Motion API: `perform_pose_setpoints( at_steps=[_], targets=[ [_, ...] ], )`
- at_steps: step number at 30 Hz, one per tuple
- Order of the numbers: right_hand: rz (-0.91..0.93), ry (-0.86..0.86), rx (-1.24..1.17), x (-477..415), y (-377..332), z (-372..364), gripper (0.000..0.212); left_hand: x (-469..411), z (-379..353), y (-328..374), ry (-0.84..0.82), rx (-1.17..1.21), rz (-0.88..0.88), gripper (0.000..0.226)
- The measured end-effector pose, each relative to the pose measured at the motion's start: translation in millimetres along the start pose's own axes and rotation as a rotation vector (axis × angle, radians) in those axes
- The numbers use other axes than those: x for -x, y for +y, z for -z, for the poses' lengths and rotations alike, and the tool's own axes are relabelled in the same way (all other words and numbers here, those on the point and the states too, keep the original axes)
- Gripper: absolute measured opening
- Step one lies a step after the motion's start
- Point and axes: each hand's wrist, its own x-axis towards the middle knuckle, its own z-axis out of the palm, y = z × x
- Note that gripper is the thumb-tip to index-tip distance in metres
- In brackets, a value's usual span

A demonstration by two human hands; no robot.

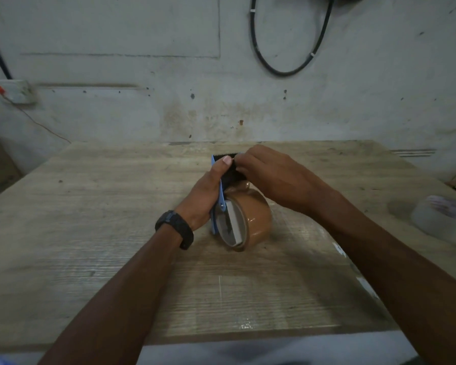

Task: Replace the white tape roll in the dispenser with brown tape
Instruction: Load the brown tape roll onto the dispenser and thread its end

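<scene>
The brown tape roll [250,219] already sits in the blue dispenser [223,192], held tight by the left hand [208,193] mid-table, the white roll [442,216] lies at three o'clock, and the right hand [269,172] pinches near the teeth, probably threading the end.

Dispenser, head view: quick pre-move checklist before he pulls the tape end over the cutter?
1. Brown tape roll seated in the dispenser: ok.
2. Left hand gripping the dispenser body: ok.
3. Right hand fingers pinched near the serrated blade: ok, but close to the teeth.
4. Tape end threaded under the roller: cannot tell, the hands hide it.
5. White tape roll out of the dispenser, lying at the table's right edge: ok.
</scene>
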Motion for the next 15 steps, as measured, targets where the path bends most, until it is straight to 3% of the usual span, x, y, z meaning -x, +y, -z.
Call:
perform_pose_setpoints(
  at_steps=[5,10,13,15],
  targets=[
    [-0.340,0.257,-0.346,2,-8,-7,0.009,0,-1,-4,-0.008,0.030,-0.034,0.031],
    [-0.712,0.396,-0.862,6,-17,-1,0.015,3,1,-5,-0.014,0.055,-0.060,0.031],
    [-0.832,0.330,-0.683,19,-27,-6,0.009,3,4,-8,-0.005,0.034,-0.052,0.030],
    [-0.818,0.265,-0.613,30,-43,-12,0.014,3,3,-9,0.000,0.027,-0.059,0.035]
  ],
)
